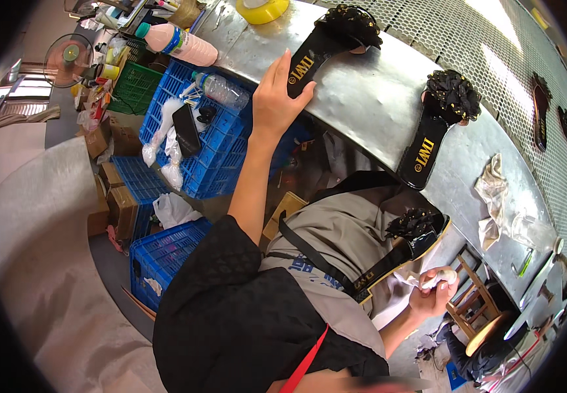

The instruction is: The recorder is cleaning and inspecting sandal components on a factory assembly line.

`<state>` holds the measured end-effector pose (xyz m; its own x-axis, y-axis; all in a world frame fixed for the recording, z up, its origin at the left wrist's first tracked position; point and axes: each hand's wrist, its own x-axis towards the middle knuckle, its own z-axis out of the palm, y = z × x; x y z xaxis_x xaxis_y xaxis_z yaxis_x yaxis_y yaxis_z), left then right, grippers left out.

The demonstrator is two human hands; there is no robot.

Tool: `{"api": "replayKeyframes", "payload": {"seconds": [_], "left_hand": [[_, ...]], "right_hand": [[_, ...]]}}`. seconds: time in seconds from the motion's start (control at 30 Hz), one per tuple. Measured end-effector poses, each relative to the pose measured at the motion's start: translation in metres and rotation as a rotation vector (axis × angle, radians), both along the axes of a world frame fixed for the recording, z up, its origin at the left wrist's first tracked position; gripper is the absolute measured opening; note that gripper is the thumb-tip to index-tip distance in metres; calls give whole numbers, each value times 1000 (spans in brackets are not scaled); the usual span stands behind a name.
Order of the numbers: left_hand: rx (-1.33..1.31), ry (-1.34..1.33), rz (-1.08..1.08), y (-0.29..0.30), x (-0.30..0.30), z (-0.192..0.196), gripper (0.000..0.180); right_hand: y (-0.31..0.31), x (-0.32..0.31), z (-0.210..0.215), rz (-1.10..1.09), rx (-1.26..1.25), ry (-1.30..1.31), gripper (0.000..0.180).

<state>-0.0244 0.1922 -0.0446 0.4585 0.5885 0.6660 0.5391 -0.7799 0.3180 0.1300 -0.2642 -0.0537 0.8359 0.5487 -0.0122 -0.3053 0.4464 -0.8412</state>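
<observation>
The left hand (275, 98) grips the heel of a black sandal (326, 42) lying on the metal bench (368, 98). The right hand (431, 295) is closed around a white cloth (442, 278), with another sandal (401, 245) across the lap. A third sandal (437, 128) and a crumpled rag (493, 190) lie nearby; blue crates (214, 150) stand left

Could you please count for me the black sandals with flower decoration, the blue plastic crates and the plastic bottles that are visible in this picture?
Black sandals with flower decoration: 3 (one under the left hand at, one on the metal table at, one on the lap at)
Blue plastic crates: 3
Plastic bottles: 2
Total: 8
</observation>
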Motion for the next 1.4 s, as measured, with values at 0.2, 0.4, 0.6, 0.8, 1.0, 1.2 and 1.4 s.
{"api": "replayKeyframes", "payload": {"seconds": [0.2, 0.4, 0.6, 0.8, 1.0, 1.2, 1.4], "left_hand": [[16, 8, 9, -2, -2, 0, 72], [95, 59, -26, -2, 11, 0, 67], [-146, 159, -121, 5, -10, 9, 55], [95, -144, -385, -61, 10, 29, 27], [-216, -242, -1034, -163, 43, 39, 16], [-596, -309, -1020, -191, 42, 23, 28], [-647, -238, -997, -188, 56, 20, 24]], "right_hand": [[-7, 6, 2, 99, 98, 6, 23], [-3, 15, 26, 204, 235, -162, 30], [12, 48, 82, -140, -44, -59, 27], [0, 115, 149, -789, -1004, -742, 22], [8, 188, 142, -908, -1390, -1352, 28], [5, 214, 121, -867, -1511, -1445, 33], [4, 229, 102, -884, -1320, -1238, 44]]}}
